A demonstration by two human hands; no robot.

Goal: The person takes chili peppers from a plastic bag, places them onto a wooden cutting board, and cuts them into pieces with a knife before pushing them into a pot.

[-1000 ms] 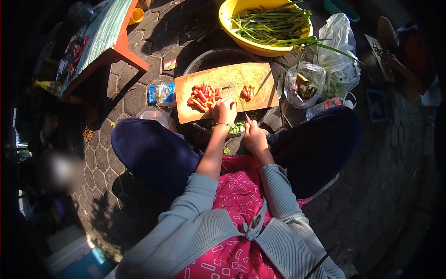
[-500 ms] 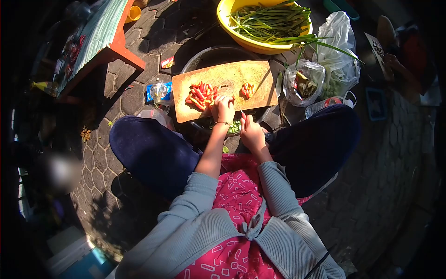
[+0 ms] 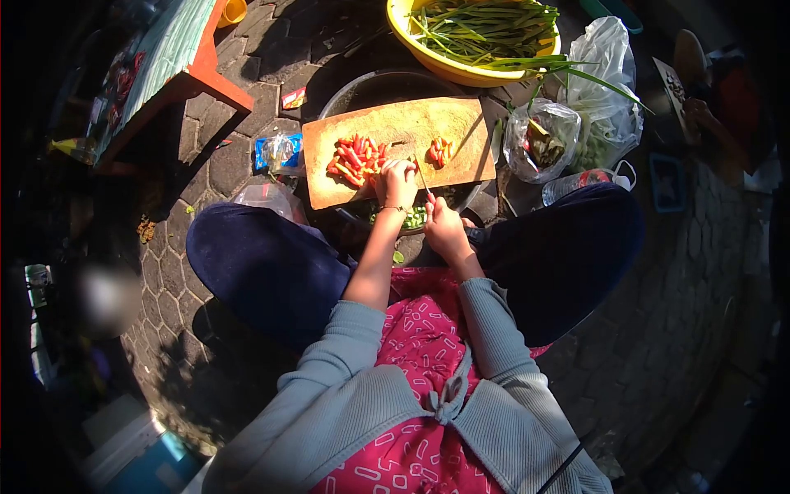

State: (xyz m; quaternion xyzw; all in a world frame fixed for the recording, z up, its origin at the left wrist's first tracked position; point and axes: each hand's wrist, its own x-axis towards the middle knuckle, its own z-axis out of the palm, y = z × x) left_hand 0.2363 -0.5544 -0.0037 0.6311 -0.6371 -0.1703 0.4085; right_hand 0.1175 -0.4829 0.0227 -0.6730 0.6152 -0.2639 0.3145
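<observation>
A wooden cutting board (image 3: 329,137) rests across a dark round basin (image 3: 366,82). On its left part lies a heap of red and orange chili peppers (image 3: 355,160); a smaller group of chili pieces (image 3: 440,151) is on the right. Between them my left hand (image 3: 397,185) is closed, fingers curled down on a chili at the board's front edge, mostly hidden by the fingers. My right hand (image 3: 445,228) is wrapped round the handle of a knife (image 3: 424,179), whose thin blade points up the board beside my left fingertips. Chopped green pieces (image 3: 414,217) show in the basin below.
A yellow basin (image 3: 403,37) of long green leaves stands beyond the board. Right of it are plastic bags (image 3: 605,70) and a clear bottle (image 3: 568,188). On the left are a red-legged low table (image 3: 218,89) and a blue packet (image 3: 278,153). My bent knees flank the board.
The view has shifted slightly. My left fingers and the knife stay close together at the same part of the board, and the chili heaps look much the same.
</observation>
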